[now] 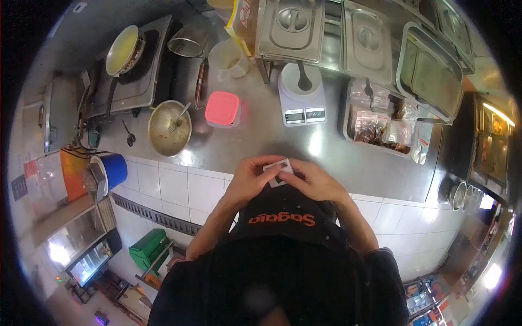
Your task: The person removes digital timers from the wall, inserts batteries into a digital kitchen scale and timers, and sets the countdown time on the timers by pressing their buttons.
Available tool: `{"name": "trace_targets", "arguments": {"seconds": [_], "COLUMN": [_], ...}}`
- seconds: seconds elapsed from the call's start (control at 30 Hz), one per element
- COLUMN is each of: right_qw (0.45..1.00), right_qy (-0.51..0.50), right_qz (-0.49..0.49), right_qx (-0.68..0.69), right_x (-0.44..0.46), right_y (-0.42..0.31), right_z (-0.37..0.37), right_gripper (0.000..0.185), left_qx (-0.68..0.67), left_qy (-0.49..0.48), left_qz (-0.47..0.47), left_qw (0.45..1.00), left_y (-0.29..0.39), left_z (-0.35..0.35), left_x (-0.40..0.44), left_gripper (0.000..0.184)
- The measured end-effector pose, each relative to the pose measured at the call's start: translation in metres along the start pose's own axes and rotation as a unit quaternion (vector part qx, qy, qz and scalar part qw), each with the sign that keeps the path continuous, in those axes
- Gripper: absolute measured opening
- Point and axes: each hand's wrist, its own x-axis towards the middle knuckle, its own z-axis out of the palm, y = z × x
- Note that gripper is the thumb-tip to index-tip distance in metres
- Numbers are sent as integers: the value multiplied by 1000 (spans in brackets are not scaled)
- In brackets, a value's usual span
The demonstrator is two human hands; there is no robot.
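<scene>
Both hands meet close to my body, just in front of the counter's near edge. Between them is a small white, flat rectangular piece with dark marks (286, 167); its exact kind is too small to make out. My left hand (249, 178) pinches it from the left, with the thumb across its face. From the right, my right hand (314, 181) has its fingers closed on the same piece. Ahead on the steel counter (253, 141) stand a white kitchen scale (302, 103) with a bowl on top and a pink-lidded container (222, 108).
On the left are a metal bowl with a fork (157, 142), scissors (129, 136), a pan (120, 54) on a stove and a strainer (185, 48). A plastic jug (237, 68) stands behind. To the right, a tray (348, 122) holds several bagged portions near lidded steel pans (367, 60).
</scene>
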Motion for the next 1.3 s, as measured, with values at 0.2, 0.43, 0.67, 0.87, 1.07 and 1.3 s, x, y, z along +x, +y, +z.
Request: {"name": "trace_targets", "arguments": {"seconds": [0.2,0.43,0.67,0.87,1.07,1.3], "right_qw": [995,987,988,949,925,929], "right_qy": [-87,-125,100,237,313,344], "right_qz": [23,33,62,-69,-39,69], "right_qx": [-37,95,-103,-193,-214,-120], "right_x": [-17,-33,-48,-50,-33,-26], "right_y": [-42,-14,-52,-43,-28,-2], "right_z": [-10,8,23,38,44,43], "right_gripper": [26,23,23,16,13,14], "left_qx": [36,-10,-17,46,132,210], "left_qy": [-28,-81,-66,-16,50,109], "left_qz": [-49,-80,-58,2,99,152], "left_qw": [998,993,996,999,985,960], "left_y": [19,5,4,17,-15,-28], "left_z": [4,0,1,13,22,35], "left_x": [-22,-49,-59,-52,-22,-8], "left_gripper": [25,29,29,28,26,21]}}
